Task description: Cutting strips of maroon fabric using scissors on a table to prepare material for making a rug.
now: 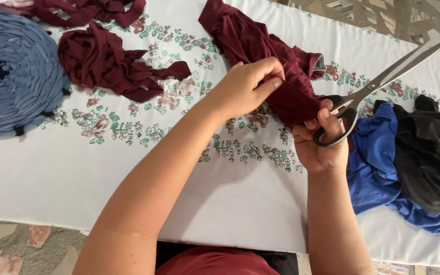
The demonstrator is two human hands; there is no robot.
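Maroon fabric (260, 56) lies bunched on the desk (77, 173), its near end pinched shut in the left hand (245, 86) to keep it taut, while the right hand (319, 142) grips closed around the handles of steel scissors (383, 81), blades pointing away beside it.

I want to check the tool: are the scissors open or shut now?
Open. The scissors in the right hand show two blades spread apart toward their tips.

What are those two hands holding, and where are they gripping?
The left hand pinches the maroon cloth at a bunched fold near its lower end. The right hand holds scissors by the black handle loops, blades pointing away.
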